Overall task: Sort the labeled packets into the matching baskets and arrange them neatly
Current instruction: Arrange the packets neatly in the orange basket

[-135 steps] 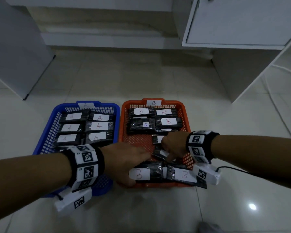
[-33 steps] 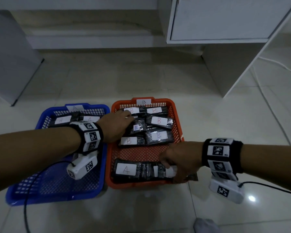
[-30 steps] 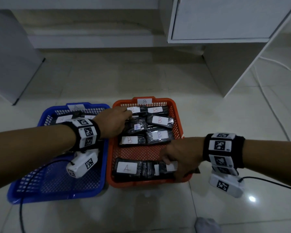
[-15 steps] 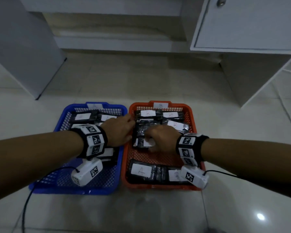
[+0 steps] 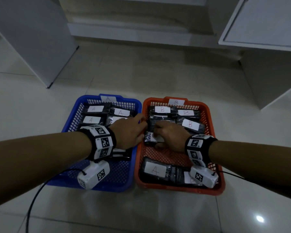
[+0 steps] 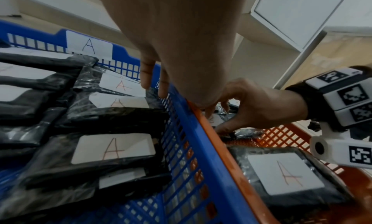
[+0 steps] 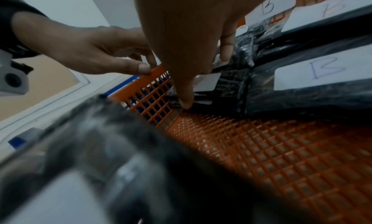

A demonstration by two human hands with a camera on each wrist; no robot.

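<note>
A blue basket [image 5: 71, 121] tagged A and an orange basket [image 5: 210, 125] tagged B stand side by side on the floor, both holding black packets with white labels. My left hand [image 5: 133, 130] sits on the two adjoining rims, thumb on the orange rim [image 7: 157, 71] and fingers [image 6: 145, 79] down inside the blue wall. My right hand [image 5: 160, 137] grips a small B packet [image 5: 149, 140] in the middle of the orange basket, thumb at its near edge. A packet marked A [image 5: 155, 169] lies in the orange basket's front row.
Several A packets [image 5: 95, 108] fill the blue basket's far half; B packets [image 5: 190, 124] fill the orange one's far half. White cabinets [image 5: 265, 22] stand behind and to the right, a grey panel [image 5: 32, 39] at the left. A black cable [image 5: 34, 199] trails over the tiles.
My right hand left the orange basket's front row and moved forward onto the small B packet in the middle. My left hand stayed at the rims between the baskets.
</note>
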